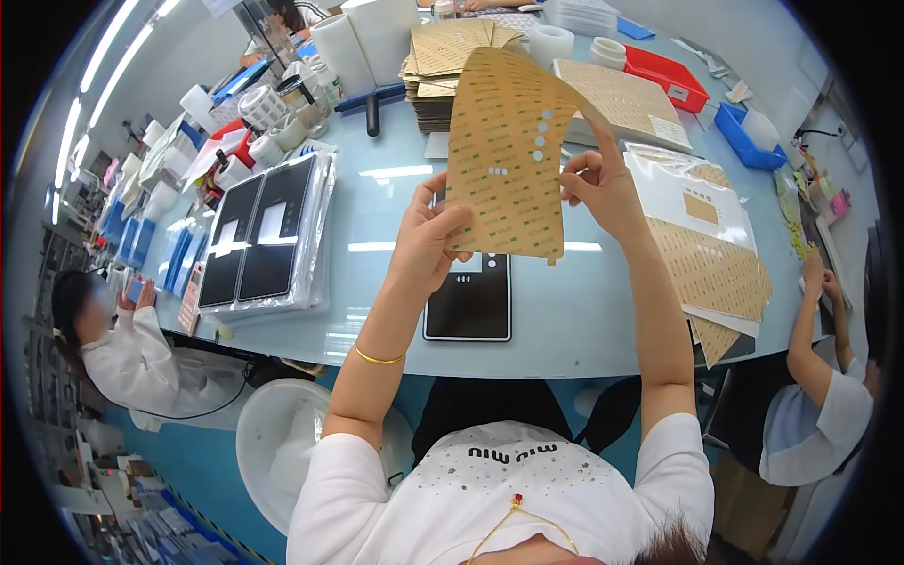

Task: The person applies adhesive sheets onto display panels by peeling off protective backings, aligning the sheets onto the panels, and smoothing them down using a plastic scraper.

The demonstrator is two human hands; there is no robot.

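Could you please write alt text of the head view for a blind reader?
A person's left hand holds a curved, patterned tan sheet, with the right hand at its right edge, above a glossy table. On the table lie a black panel, partly hidden by the sheet, more black panels to the left, and tan sheets to the right.

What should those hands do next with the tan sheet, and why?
Perhaps lower the tan sheet toward the black panel: the left hand grips it raised, the right hand is at its curled edge, and the panel lies partly hidden behind it.
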